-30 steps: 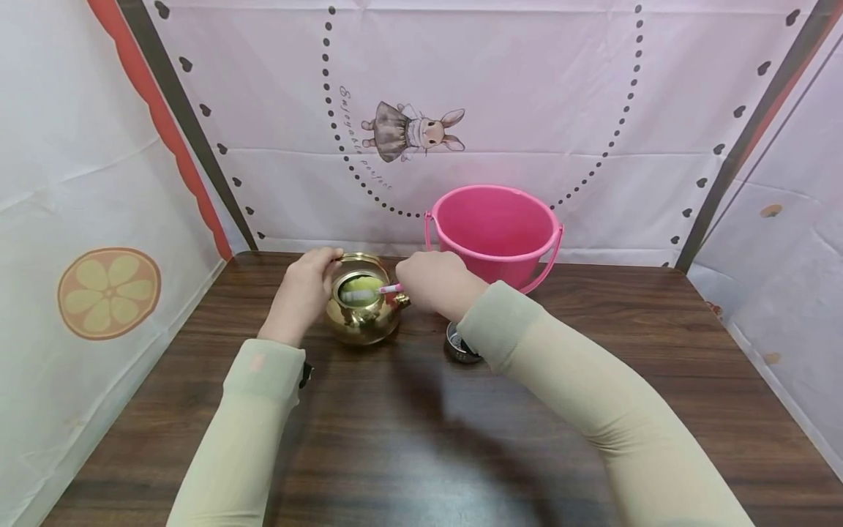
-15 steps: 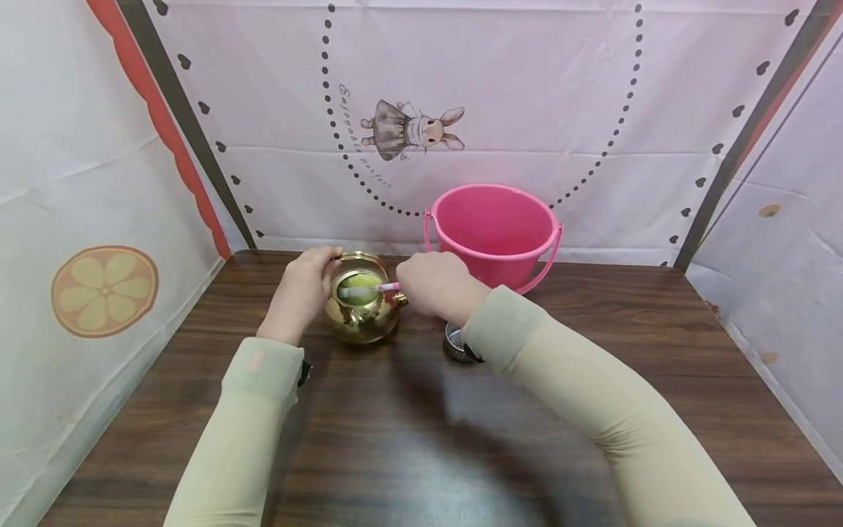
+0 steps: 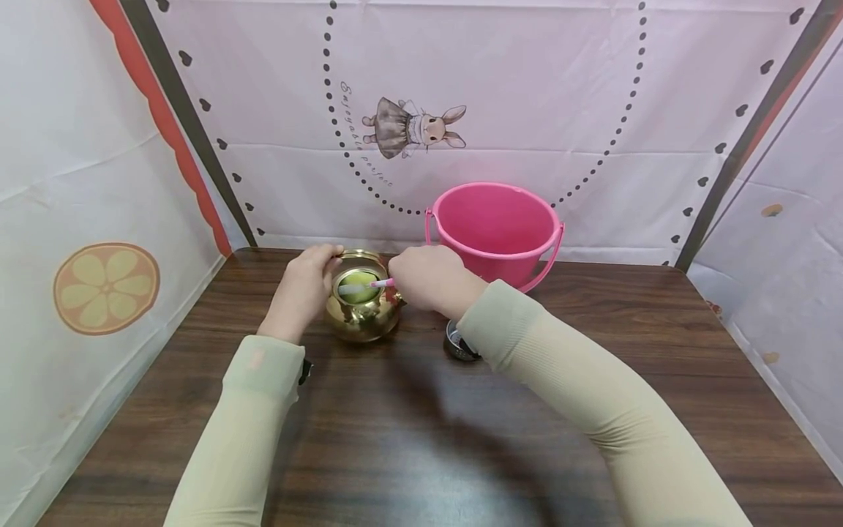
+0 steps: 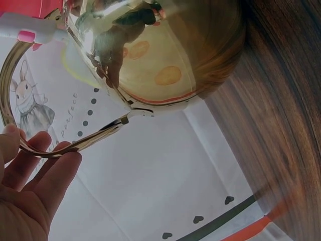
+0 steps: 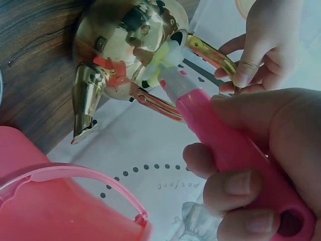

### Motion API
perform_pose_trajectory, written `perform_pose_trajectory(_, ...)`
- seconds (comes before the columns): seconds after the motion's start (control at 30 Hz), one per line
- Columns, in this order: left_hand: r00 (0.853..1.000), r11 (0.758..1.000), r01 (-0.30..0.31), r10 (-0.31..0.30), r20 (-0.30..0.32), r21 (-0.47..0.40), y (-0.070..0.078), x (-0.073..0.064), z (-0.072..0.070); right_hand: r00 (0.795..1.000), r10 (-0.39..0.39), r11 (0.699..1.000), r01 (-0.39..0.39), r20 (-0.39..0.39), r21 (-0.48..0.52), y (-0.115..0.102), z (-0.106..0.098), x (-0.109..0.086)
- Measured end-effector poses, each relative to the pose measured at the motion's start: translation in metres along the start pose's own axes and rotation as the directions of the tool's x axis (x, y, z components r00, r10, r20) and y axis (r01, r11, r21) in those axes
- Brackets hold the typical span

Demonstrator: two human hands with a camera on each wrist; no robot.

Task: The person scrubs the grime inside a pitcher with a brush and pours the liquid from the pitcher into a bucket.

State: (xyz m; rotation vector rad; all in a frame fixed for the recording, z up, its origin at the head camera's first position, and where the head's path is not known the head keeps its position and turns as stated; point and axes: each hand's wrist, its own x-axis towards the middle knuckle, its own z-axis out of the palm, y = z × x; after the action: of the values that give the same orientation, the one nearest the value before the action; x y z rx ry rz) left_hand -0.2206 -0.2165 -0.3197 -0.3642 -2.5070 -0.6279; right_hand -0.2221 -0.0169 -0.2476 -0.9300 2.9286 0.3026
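Note:
A shiny gold kettle (image 3: 361, 323) stands on the dark wooden table, its opening facing up. My left hand (image 3: 299, 289) holds the kettle's hoop handle (image 4: 95, 138), with thumb and fingers round it in the left wrist view. In my right hand (image 3: 431, 280) is a cleaning brush (image 5: 215, 133) with a pink handle and a white neck, gripped by curled fingers. Its yellow-green head (image 3: 356, 288) sits in the kettle's mouth, so its lower part is hidden inside. The spout (image 5: 86, 95) points toward the bucket side.
Behind my right hand stands a pink bucket (image 3: 494, 245) with its bail handle hanging down. A small round metal strainer (image 3: 457, 345) lies on the table (image 3: 369, 439), partly covered by my right sleeve. Printed cloth walls (image 3: 527, 88) enclose the table's back and sides.
My right hand has shifted slightly left with the brush, whose pink handle now sits nearer the kettle's mouth. The left hand and the kettle stay in place.

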Motion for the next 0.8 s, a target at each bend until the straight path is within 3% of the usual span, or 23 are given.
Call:
perform_pose_trajectory(0.57,0.999,1.000,0.027,-0.027,0.035,-0.003,0.0031,0.0001,-0.0017,0.997,-0.077,0.996,0.076,-0.022,-0.037,-0.0040,-0.0071,-0.0016)
perform_pose_trajectory(0.8,1.000,1.000,0.014,-0.014,0.009,0.001,0.0018,-0.0001,-0.0006,0.996,-0.089,0.996,0.088,-0.019,-0.034,-0.0026,-0.0082,-0.0028)
